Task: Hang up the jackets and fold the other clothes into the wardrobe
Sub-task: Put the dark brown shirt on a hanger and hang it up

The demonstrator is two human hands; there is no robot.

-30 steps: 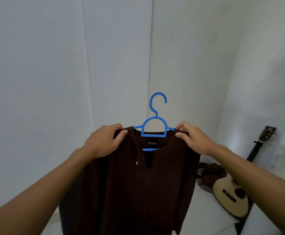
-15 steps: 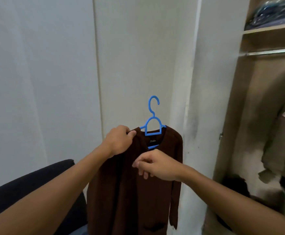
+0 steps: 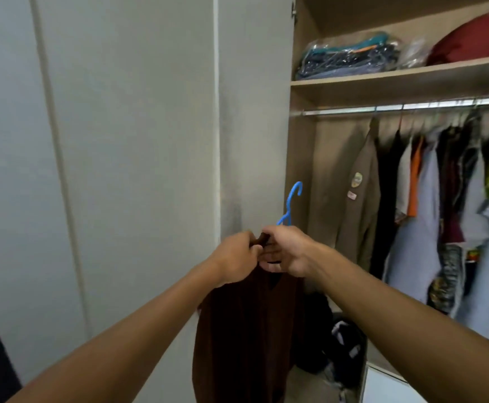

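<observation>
Gripping brown garment [image 3: 246, 330] at collar, both hands: left hand [image 3: 235, 260], right hand [image 3: 288, 251] | blue hanger [image 3: 291, 203] hook up | rail [image 3: 406, 107] up-right, nearer right hand

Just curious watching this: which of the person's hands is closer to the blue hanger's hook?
Right. The right hand sits directly under the blue hanger hook; the left hand grips the brown garment farther left.

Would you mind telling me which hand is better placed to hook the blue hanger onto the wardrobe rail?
Probably the right hand: it grips the brown garment just below the blue hanger, on the side nearer the rail. The left hand is on the far side.
</observation>
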